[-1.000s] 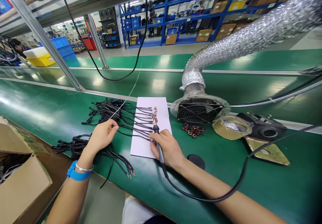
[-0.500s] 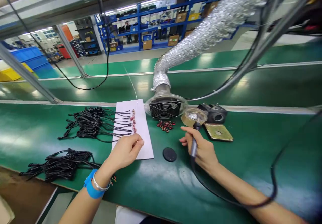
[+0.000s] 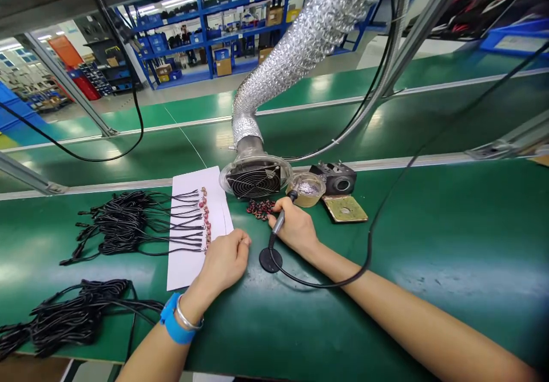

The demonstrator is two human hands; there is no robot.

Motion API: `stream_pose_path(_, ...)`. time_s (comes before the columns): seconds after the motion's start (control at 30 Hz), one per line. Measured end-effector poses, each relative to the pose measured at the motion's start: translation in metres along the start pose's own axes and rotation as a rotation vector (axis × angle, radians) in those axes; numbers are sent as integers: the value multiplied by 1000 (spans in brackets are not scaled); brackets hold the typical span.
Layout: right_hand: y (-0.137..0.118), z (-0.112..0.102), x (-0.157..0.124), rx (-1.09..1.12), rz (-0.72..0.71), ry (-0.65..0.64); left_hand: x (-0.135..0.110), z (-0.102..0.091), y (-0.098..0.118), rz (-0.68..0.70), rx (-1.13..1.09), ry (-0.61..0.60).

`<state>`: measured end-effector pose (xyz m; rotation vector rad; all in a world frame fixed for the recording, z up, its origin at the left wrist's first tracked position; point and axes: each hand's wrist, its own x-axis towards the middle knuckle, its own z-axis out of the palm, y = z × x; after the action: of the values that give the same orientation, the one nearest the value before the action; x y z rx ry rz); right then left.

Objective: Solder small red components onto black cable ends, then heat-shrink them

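Note:
My right hand (image 3: pixel 295 226) is closed round a soldering iron (image 3: pixel 279 221), whose tip reaches into a round tin of shiny solder wool (image 3: pixel 307 188). Its black cord (image 3: pixel 369 245) loops back over the green bench. My left hand (image 3: pixel 225 259) rests with fingers curled on the lower right edge of a white sheet (image 3: pixel 184 259); what it pinches, if anything, is too small to make out. On that sheet, black cables (image 3: pixel 128 225) lie in a row with their stripped ends at small reddish parts (image 3: pixel 206 219). A black disc (image 3: pixel 270 260) lies between my hands.
A fume fan (image 3: pixel 255 180) on a silver flexible duct (image 3: pixel 295 44) stands behind the sheet. A pile of small red-black parts (image 3: pixel 259 209), a black iron stand (image 3: pixel 337 177) and a yellowed sponge plate (image 3: pixel 345 209) lie nearby. Another cable bundle (image 3: pixel 68 316) sits near the front left edge.
My right hand carried the iron from the sheet over to the solder-wool tin. My left hand left the cables and came to the sheet's lower right edge. The view swung right.

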<state>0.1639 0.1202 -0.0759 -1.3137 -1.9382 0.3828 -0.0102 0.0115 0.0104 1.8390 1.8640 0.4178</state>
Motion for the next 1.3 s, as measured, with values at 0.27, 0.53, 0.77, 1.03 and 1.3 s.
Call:
stream_pose_path(0.27, -26, -39, -62, 192, -159, -52, -10, 4, 6, 31, -37, -106)
stream_pose_path(0.53, -31, -47, -79, 300, -257, -194, -14, 14, 10, 51, 21, -187)
stream_pose_path(0.77, -28, -50, -73, 389, -271, -242, -18, 12, 17, 70, -29, -256)
stream_pose_path(1.03, -25, -51, -69, 405, -272, -250, -17, 12, 18, 39, -9, -262)
stream_pose_path(1.3, -26, -59, -66, 468, -322, -125, -14, 9, 18, -54, -49, -216)
